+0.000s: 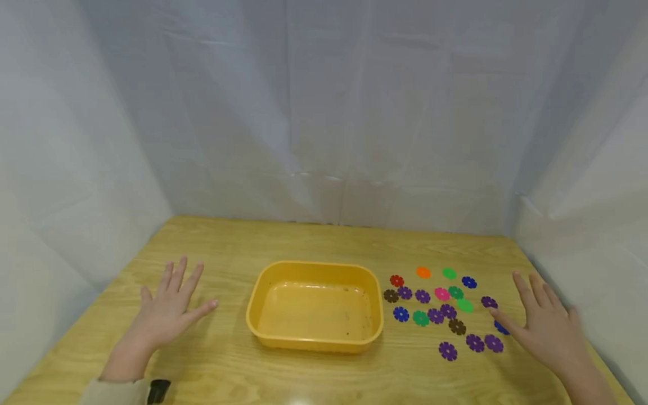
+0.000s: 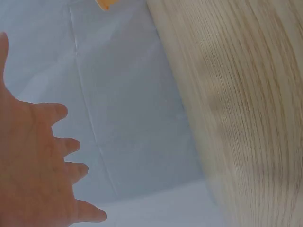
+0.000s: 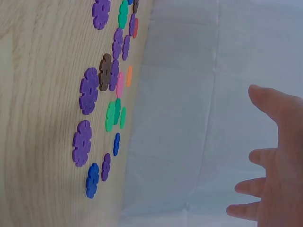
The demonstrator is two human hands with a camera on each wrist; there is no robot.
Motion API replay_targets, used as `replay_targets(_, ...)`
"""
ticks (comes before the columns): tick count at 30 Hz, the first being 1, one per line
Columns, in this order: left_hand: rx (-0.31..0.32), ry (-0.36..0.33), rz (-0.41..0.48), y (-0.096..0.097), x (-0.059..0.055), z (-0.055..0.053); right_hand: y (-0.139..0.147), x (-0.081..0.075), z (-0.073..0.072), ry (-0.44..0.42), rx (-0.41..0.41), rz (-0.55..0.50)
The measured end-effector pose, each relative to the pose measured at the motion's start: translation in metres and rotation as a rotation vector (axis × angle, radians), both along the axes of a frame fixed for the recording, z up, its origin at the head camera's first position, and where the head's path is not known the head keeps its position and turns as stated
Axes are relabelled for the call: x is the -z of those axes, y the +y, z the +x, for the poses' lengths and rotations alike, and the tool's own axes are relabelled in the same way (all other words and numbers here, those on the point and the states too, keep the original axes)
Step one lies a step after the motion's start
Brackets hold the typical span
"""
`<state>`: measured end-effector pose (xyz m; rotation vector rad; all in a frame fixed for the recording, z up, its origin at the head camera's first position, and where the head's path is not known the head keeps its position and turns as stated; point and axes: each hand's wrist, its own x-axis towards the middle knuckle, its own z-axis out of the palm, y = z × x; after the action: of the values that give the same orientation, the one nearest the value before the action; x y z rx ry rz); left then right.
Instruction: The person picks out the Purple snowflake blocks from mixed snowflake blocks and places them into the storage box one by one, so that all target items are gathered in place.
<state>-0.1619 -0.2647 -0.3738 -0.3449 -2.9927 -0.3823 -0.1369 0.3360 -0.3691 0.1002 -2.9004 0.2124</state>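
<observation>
A yellow plastic basin (image 1: 314,341) stands on the wooden table, with nothing but small dark specks inside. To its right lie several flat, notched, flower-shaped discs, among them a purple disc (image 1: 448,351), a brown disc (image 1: 457,327), a red disc (image 1: 397,280) and an orange disc (image 1: 423,273). Left of the basin, my left hand (image 1: 164,315) is held with fingers spread, holding nothing. My right hand (image 1: 549,332), also spread and holding nothing, is at the right side, nearest a blue disc (image 3: 92,180) that it partly covers in the head view.
The wooden table (image 1: 223,371) ends at the back against a white sheet (image 1: 324,140). More sheeting hangs along the left and right sides. A small black object (image 1: 158,390) shows by the left sleeve (image 1: 113,392).
</observation>
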Motion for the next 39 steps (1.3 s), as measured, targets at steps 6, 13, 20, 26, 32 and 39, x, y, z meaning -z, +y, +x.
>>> replay_targets(6, 0.001, 0.016, -0.011, 0.001, -0.003, 0.000, -0.004, 0.000, -0.001, 0.077, -0.022, -0.009)
replay_targets(13, 0.014, 0.025, 0.002, 0.004, -0.005, -0.001, -0.009, -0.004, -0.005, -0.014, -0.006, -0.094)
replay_targets(20, 0.042, 0.061, 0.008, 0.014, 0.004, -0.002, -0.007, 0.002, -0.011, -0.023, -0.058, -0.189)
replay_targets(26, 0.108, 0.131, 0.055, 0.029, 0.017, -0.004, 0.001, 0.014, -0.022, -0.104, -0.072, -0.272)
replay_targets(32, 0.157, 0.134, 0.068, 0.045, 0.022, -0.007, 0.013, 0.026, -0.035, -0.164, -0.063, -0.314)
replay_targets(39, 0.250, 0.164, 0.033, 0.063, 0.031, -0.012, 0.028, 0.041, -0.051, -0.200, -0.036, -0.328)
